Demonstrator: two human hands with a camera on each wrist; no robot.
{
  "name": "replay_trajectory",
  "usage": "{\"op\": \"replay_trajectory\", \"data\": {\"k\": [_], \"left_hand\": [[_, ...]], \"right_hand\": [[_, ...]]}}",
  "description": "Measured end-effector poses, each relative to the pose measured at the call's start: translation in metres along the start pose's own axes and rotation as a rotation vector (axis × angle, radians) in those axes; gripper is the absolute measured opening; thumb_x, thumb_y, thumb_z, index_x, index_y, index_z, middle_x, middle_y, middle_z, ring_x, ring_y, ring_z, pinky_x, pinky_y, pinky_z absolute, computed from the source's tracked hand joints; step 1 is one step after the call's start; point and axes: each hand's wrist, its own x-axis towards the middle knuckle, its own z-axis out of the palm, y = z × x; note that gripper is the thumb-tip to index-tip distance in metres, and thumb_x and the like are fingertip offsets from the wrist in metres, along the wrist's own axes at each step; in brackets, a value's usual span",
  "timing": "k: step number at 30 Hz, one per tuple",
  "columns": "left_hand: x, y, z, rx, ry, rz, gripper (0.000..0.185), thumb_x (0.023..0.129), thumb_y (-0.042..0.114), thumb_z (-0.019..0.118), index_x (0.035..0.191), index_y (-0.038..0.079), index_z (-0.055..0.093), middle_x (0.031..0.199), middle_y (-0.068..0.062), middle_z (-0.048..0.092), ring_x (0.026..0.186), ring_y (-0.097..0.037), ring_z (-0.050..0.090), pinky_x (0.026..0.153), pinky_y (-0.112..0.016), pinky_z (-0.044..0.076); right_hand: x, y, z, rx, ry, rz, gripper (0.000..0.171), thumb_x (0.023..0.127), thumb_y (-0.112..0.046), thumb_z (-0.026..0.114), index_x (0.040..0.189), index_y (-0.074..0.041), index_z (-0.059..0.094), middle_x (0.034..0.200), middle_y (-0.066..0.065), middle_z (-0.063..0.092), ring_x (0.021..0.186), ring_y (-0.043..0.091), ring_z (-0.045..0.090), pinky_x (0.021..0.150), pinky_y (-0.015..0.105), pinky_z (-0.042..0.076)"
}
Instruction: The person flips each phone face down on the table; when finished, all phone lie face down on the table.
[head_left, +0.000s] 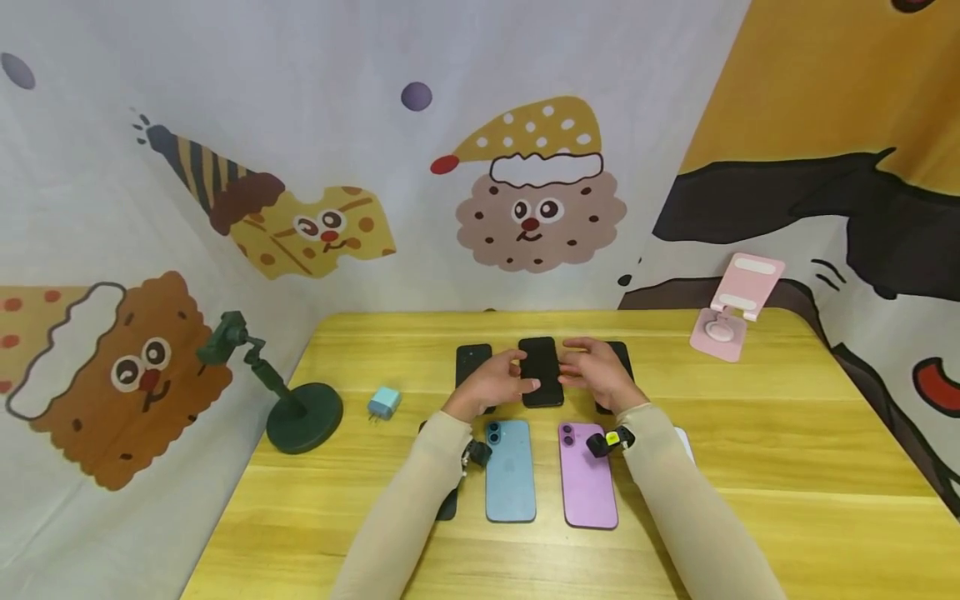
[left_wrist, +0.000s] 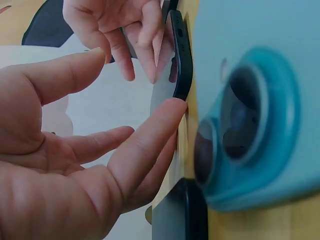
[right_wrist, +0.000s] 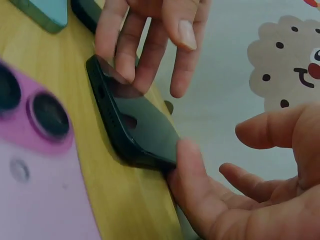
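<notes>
A black phone (head_left: 542, 371) lies screen up in the middle of the yellow table (head_left: 787, 433), in the far row. My left hand (head_left: 491, 382) is at its left edge and my right hand (head_left: 596, 372) at its right edge. In the left wrist view a straight left fingertip (left_wrist: 167, 117) touches the phone's (left_wrist: 181, 55) near corner. In the right wrist view one right fingertip (right_wrist: 187, 160) presses the phone's (right_wrist: 135, 125) corner while left fingers rest on its far edge. Neither hand curls round it.
Black phones lie either side, one at the left (head_left: 472, 360), one at the right (head_left: 621, 354) partly under my right hand. Nearer me lie a blue phone (head_left: 510, 471) and a pink phone (head_left: 587, 477). A blue charger (head_left: 384, 402), a green stand (head_left: 296, 408) and a pink stand (head_left: 735, 310) sit farther out.
</notes>
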Motion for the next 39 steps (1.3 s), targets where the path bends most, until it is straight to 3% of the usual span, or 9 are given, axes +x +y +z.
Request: {"op": "replay_trajectory", "data": {"k": [4, 7, 11, 17, 22, 28, 34, 39], "left_hand": [[0.0, 0.0, 0.002, -0.015, -0.008, -0.008, 0.076, 0.101, 0.032, 0.075, 0.165, 0.015, 0.038, 0.159, -0.022, 0.048, 0.102, -0.027, 0.075, 0.097, -0.043, 0.06], [0.001, 0.002, 0.003, -0.04, -0.017, -0.011, 0.078, 0.1, 0.037, 0.076, 0.165, 0.016, 0.038, 0.159, -0.022, 0.049, 0.107, -0.029, 0.075, 0.101, -0.046, 0.06], [0.003, 0.003, 0.006, -0.078, -0.027, -0.003, 0.08, 0.1, 0.044, 0.073, 0.165, 0.014, 0.037, 0.156, -0.021, 0.052, 0.113, -0.03, 0.074, 0.101, -0.049, 0.06], [0.004, 0.003, 0.011, -0.185, -0.025, 0.038, 0.079, 0.102, 0.043, 0.071, 0.165, 0.012, 0.035, 0.151, -0.019, 0.056, 0.119, -0.028, 0.071, 0.09, -0.048, 0.064], [0.001, 0.003, 0.011, -0.223, -0.012, 0.075, 0.078, 0.103, 0.042, 0.07, 0.166, 0.017, 0.032, 0.154, -0.018, 0.053, 0.12, -0.031, 0.07, 0.087, -0.049, 0.065], [-0.002, 0.003, 0.007, -0.265, 0.001, 0.086, 0.077, 0.105, 0.03, 0.069, 0.168, 0.014, 0.028, 0.155, -0.021, 0.05, 0.117, -0.031, 0.071, 0.087, -0.046, 0.065], [-0.005, 0.001, 0.004, -0.281, 0.022, 0.083, 0.07, 0.107, 0.02, 0.066, 0.167, 0.013, 0.03, 0.16, -0.022, 0.046, 0.117, -0.034, 0.072, 0.087, -0.044, 0.065], [-0.006, -0.003, 0.005, -0.276, 0.085, 0.09, 0.063, 0.108, 0.008, 0.056, 0.166, 0.008, 0.031, 0.157, -0.023, 0.049, 0.119, -0.04, 0.071, 0.087, -0.046, 0.065]], "right_hand": [[0.002, 0.001, -0.003, 0.012, 0.012, -0.017, 0.059, 0.105, -0.009, 0.06, 0.159, 0.004, 0.039, 0.126, 0.026, 0.063, 0.094, 0.021, 0.07, 0.083, 0.026, 0.063], [0.003, 0.0, -0.003, 0.029, 0.012, -0.03, 0.057, 0.105, -0.008, 0.061, 0.158, 0.004, 0.042, 0.118, 0.021, 0.066, 0.088, 0.016, 0.069, 0.082, 0.024, 0.062], [0.003, -0.001, 0.0, 0.029, -0.011, -0.057, 0.053, 0.105, -0.009, 0.061, 0.155, 0.002, 0.048, 0.122, 0.02, 0.067, 0.088, 0.014, 0.07, 0.085, 0.026, 0.063], [-0.001, 0.0, 0.012, -0.006, -0.099, -0.082, 0.049, 0.105, -0.008, 0.06, 0.152, 0.001, 0.052, 0.124, 0.017, 0.067, 0.085, 0.014, 0.072, 0.077, 0.027, 0.064], [-0.005, 0.002, 0.02, -0.035, -0.147, -0.088, 0.048, 0.105, -0.012, 0.062, 0.151, -0.001, 0.054, 0.116, 0.012, 0.068, 0.086, 0.018, 0.072, 0.078, 0.032, 0.064], [-0.008, 0.003, 0.027, -0.068, -0.18, -0.083, 0.046, 0.105, -0.011, 0.062, 0.15, -0.004, 0.056, 0.115, 0.013, 0.07, 0.09, 0.022, 0.074, 0.079, 0.036, 0.065], [-0.009, 0.006, 0.029, -0.104, -0.204, -0.082, 0.046, 0.107, -0.01, 0.058, 0.152, -0.002, 0.054, 0.124, 0.019, 0.071, 0.099, 0.027, 0.076, 0.081, 0.037, 0.065], [-0.012, 0.003, 0.029, -0.126, -0.208, -0.068, 0.043, 0.109, -0.012, 0.056, 0.151, -0.004, 0.055, 0.137, 0.022, 0.068, 0.111, 0.034, 0.074, 0.085, 0.04, 0.065]]}}
